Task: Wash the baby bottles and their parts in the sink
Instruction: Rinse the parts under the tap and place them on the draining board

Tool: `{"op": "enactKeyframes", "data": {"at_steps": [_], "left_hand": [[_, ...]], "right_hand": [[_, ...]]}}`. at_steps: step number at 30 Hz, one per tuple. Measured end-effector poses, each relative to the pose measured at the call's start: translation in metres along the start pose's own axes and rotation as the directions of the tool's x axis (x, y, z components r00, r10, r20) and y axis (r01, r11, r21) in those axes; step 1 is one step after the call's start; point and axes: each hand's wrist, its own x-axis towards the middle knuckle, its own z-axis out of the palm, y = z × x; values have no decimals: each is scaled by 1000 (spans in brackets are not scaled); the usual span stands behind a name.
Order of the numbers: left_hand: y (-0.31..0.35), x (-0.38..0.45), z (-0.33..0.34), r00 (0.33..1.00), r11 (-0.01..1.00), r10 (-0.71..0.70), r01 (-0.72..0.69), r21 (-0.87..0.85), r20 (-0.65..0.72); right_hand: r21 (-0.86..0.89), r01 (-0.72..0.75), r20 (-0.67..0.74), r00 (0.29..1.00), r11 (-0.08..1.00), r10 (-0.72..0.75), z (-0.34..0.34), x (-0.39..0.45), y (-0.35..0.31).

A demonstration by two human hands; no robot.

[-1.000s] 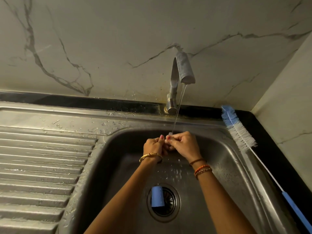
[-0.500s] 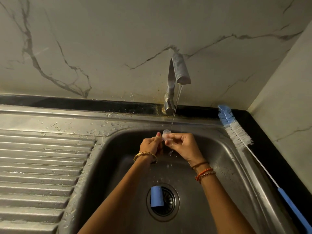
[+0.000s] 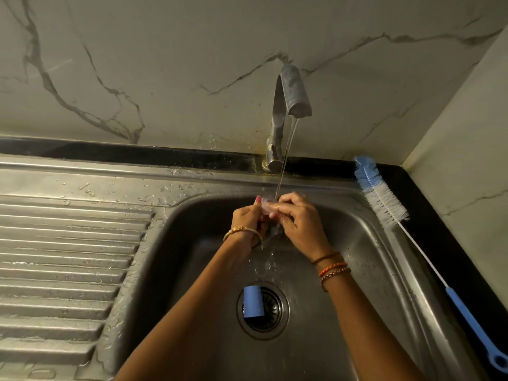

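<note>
Over the steel sink point(image 3: 365, 243), my left hand point(image 3: 248, 217) and my right hand point(image 3: 298, 217) together pinch a small clear bottle part point(image 3: 267, 205), likely a silicone teat. A thin stream of water from the tap point(image 3: 291, 92) falls onto it and splashes below. A blue cylindrical bottle part point(image 3: 253, 301) lies on the drain strainer point(image 3: 270, 312), nearer me than my hands.
A long bottle brush point(image 3: 384, 202) with blue and white bristles and a blue handle lies along the sink's right rim on the black counter. A wet ribbed drainboard point(image 3: 63, 257) stretches to the left. Marble walls stand behind and to the right.
The view has shifted a little. My hands stay under the stream, and the fingers have turned the clear part between them.
</note>
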Motion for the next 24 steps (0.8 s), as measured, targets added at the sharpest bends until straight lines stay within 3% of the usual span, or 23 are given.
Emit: {"op": "enactKeyframes", "data": {"at_steps": [3, 6, 10, 13, 15, 17, 20, 22, 23, 24], "left_hand": [[4, -1, 8, 995, 987, -85, 92, 130, -58], [7, 3, 15, 985, 977, -120, 140, 164, -126], [4, 4, 14, 993, 971, -10, 38, 235, -120], [7, -1, 14, 997, 998, -40, 36, -51, -71], [11, -4, 12, 998, 961, -70, 70, -266, 11], [11, -7, 9, 995, 950, -34, 61, -306, 94], [12, -14, 6, 983, 978, 93, -60, -198, 159], [14, -18, 7, 979, 987, 144, -131, -98, 146], [16, -20, 8, 979, 986, 170, -169, -16, 113], [16, -21, 10, 975, 969, 214, -220, 111, 60]], "right_hand": [[-31, 26, -92, 995, 999, -28, -5, 0, -3], [36, -66, -216, 974, 997, 72, 2, 4, -9], [104, -226, -274, 930, 968, 247, 13, 5, -10], [118, -250, -261, 926, 961, 273, 16, 5, -11], [134, -217, -254, 936, 967, 245, 14, 5, -14], [169, -214, -280, 926, 962, 255, 13, 1, -15], [256, -291, -298, 883, 922, 362, 15, -7, -9], [422, -382, -245, 825, 822, 509, 20, -10, -7], [573, -432, -166, 771, 696, 615, 22, -11, -8], [742, -459, -37, 700, 489, 713, 23, -9, -9]]}}
